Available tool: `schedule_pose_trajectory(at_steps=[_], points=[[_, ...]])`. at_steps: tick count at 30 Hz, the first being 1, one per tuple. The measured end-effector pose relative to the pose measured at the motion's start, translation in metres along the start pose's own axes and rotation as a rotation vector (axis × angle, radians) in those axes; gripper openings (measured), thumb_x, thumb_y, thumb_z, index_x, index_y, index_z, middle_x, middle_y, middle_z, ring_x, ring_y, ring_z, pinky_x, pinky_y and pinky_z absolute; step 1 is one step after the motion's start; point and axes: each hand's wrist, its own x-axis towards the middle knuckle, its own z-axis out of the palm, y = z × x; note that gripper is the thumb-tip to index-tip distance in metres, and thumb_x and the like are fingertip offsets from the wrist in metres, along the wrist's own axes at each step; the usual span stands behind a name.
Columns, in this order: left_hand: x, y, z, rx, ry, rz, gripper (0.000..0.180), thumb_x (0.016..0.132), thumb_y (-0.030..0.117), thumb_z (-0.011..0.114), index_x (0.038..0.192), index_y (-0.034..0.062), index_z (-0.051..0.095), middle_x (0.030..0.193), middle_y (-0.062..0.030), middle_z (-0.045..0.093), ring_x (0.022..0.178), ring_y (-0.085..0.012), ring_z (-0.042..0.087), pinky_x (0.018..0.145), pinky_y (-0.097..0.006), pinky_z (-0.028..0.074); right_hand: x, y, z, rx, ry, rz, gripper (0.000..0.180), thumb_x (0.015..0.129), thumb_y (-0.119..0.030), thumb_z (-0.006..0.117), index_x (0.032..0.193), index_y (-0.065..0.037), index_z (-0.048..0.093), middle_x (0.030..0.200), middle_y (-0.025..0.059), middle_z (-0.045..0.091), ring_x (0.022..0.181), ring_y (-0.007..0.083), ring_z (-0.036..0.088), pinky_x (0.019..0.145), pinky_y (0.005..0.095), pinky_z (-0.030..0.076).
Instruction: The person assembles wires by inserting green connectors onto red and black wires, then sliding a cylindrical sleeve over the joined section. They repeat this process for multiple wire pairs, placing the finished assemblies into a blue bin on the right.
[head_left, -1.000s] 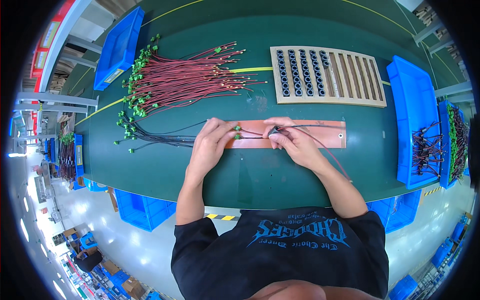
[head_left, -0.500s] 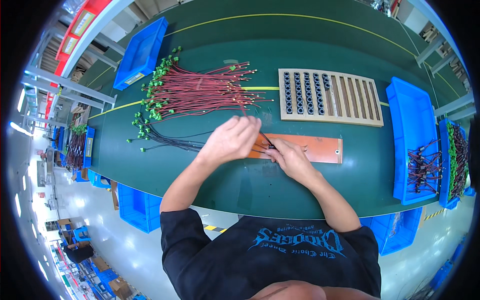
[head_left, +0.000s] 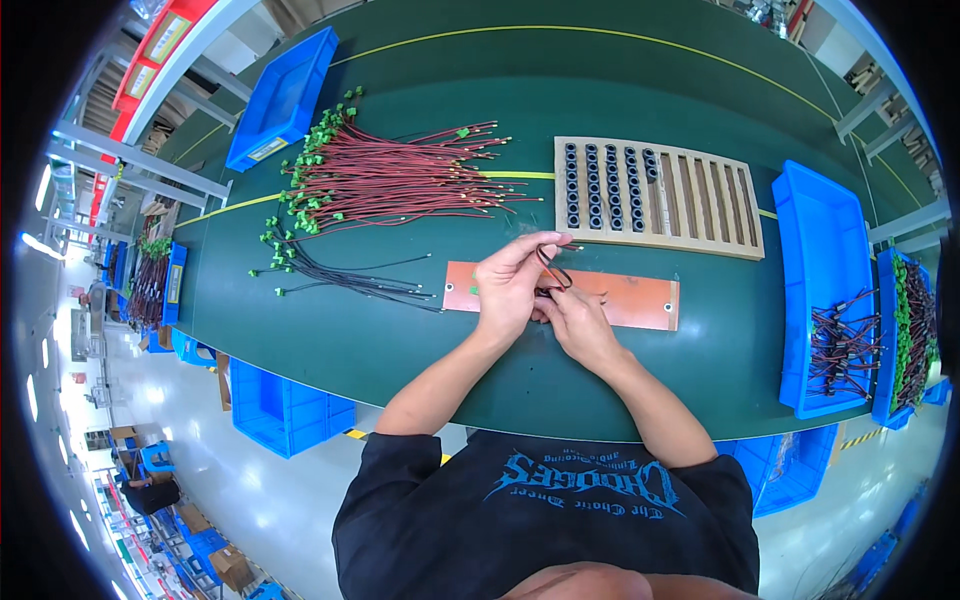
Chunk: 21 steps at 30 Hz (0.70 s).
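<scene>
Both hands meet over an orange-brown board (head_left: 640,300) on the green table. My left hand (head_left: 508,285) is closed, its thumb and fingers pinching red and black wires (head_left: 556,270) bent into a loop above the board. Beside it, my right hand (head_left: 583,322) closes on a small black ring core (head_left: 543,293), largely hidden by the fingers. The wires appear to run down to that core; whether they pass through it cannot be made out. Left of the board lie black wires (head_left: 345,278) with green connectors, and beyond them a broad pile of red wires (head_left: 400,178) with green connectors.
Beyond my hands, a slotted wooden tray (head_left: 700,243) holds several columns of black ring cores (head_left: 610,185). At right, a blue bin (head_left: 825,225) contains wire assemblies (head_left: 845,345), with another filled bin alongside. A blue bin (head_left: 285,100) sits at the far left.
My left hand has moved right and turned, bringing a wire end over toward my right hand in a loop. The right hand stays near the same spot, holding the core.
</scene>
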Motion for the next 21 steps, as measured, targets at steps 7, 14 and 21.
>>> schedule_pose_trajectory(at_steps=[7, 14, 21], points=[[0.008, -0.024, -0.005, 0.027, 0.041, 0.082, 0.018, 0.105, 0.008, 0.062, 0.117, 0.0003, 0.073, 0.116, -0.0117, 0.075, 0.08, -0.0113, 0.07, 0.068, -0.024, 0.057, 0.004, -0.01, -0.008, -0.007, -0.035, 0.095, 0.025, 0.097, -0.001, 0.065, 0.122, 0.004, 0.062, 0.094, 0.0207, 0.071, 0.085, 0.0374, 0.073, 0.073, 0.0437, 0.059], [0.017, -0.043, -0.011, 0.036, 0.002, 0.248, 0.017, 0.1, -0.002, 0.064, 0.115, -0.0035, 0.073, 0.112, -0.0141, 0.072, 0.101, -0.0184, 0.071, 0.088, -0.03, 0.059, -0.004, -0.027, -0.03, -0.424, -0.009, -0.13, 0.032, 0.088, -0.007, 0.076, 0.118, -0.001, 0.066, 0.104, 0.0167, 0.069, 0.092, 0.0363, 0.068, 0.079, 0.0466, 0.053], [0.014, -0.043, -0.007, 0.125, -0.08, 0.269, 0.017, 0.101, -0.004, 0.06, 0.111, -0.0032, 0.073, 0.103, -0.0095, 0.067, 0.086, -0.0149, 0.07, 0.08, -0.027, 0.058, -0.01, -0.012, -0.073, -0.311, 0.118, 0.211, 0.021, 0.1, -0.013, 0.068, 0.118, -0.002, 0.067, 0.096, 0.0097, 0.071, 0.089, 0.0219, 0.065, 0.083, 0.0348, 0.049]])
